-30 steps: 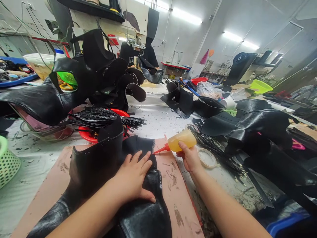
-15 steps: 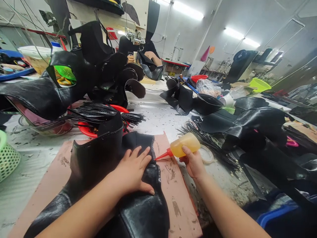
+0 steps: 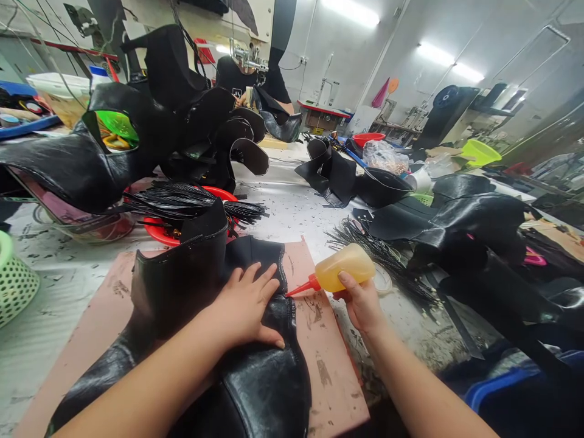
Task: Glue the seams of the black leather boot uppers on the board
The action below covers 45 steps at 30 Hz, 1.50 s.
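Observation:
Spread flat with fingers apart, my left hand presses on a black leather boot upper. The upper lies on a pink board, and a stitched edge runs along its right side. My right hand grips a squeeze bottle of yellowish liquid, tilted sideways. Its thin red nozzle points left, with the tip at the upper's edge just beside my left fingers. Whether liquid comes out is too small to tell.
Black uppers pile up at left and right. Bundled black strips lie over a red basin. A tape roll sits behind the bottle. A green basket stands left. Across the table, a person works at a sewing machine.
The whole view has shifted slightly. The bottle is tilted a little differently, its nozzle tip staying near the same spot on the edge. My left hand stays flat on the upper.

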Tool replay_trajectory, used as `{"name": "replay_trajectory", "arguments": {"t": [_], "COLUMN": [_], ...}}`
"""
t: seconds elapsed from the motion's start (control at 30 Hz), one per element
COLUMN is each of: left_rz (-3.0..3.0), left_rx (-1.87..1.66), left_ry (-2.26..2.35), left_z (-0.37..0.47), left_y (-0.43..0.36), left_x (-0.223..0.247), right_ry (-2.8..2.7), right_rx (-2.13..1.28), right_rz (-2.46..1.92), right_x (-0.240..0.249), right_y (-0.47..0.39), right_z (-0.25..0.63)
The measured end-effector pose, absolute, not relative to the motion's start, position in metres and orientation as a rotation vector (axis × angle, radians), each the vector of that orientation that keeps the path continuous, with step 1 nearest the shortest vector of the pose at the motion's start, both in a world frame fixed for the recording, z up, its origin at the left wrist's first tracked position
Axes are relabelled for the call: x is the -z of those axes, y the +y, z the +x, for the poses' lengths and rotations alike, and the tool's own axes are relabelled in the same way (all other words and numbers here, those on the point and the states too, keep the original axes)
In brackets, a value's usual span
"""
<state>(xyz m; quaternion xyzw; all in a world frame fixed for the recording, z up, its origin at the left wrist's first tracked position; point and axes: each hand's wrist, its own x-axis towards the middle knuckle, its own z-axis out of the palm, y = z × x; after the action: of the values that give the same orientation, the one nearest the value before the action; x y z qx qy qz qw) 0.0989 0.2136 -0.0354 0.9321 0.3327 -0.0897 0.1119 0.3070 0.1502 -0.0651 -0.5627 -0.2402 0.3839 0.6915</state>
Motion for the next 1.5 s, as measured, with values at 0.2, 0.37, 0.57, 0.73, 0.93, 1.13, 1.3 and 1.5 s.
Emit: {"name": "replay_trajectory", "arguments": {"t": [0.2, 0.37, 0.57, 0.73, 0.93, 1.13, 1.3, 1.5], "left_rz": [2.743, 2.756, 2.785, 2.819, 2.836, 2.831, 2.828, 2.815], "left_rx": [0.284, 0.265, 0.237, 0.231, 0.244, 0.266, 0.275, 0.296], "left_ry": [0.974, 0.970, 0.969, 0.952, 0.948, 0.957, 0.964, 0.973], "left_z": [0.100, 0.100, 0.100, 0.101, 0.101, 0.103, 0.105, 0.106], "left_y": [0.214, 0.214, 0.213, 0.213, 0.214, 0.214, 0.214, 0.214], "left_x": [0.038, 0.039, 0.040, 0.040, 0.042, 0.041, 0.040, 0.040], "right_ry": [-0.536, -0.564, -0.538, -0.522, -0.475, -0.472, -0.405, -0.289], "right_rx": [-0.836, -0.848, -0.889, -0.890, -0.882, -0.894, -0.885, -0.890], "right_rz": [-1.269, -1.263, -1.259, -1.261, -1.279, -1.275, -1.259, -1.281], "right_x": [0.065, 0.065, 0.064, 0.064, 0.065, 0.067, 0.069, 0.071], "right_y": [0.142, 0.130, 0.115, 0.105, 0.093, 0.077, 0.067, 0.056], "right_z": [0.307, 0.305, 0.302, 0.299, 0.299, 0.300, 0.301, 0.300]}}
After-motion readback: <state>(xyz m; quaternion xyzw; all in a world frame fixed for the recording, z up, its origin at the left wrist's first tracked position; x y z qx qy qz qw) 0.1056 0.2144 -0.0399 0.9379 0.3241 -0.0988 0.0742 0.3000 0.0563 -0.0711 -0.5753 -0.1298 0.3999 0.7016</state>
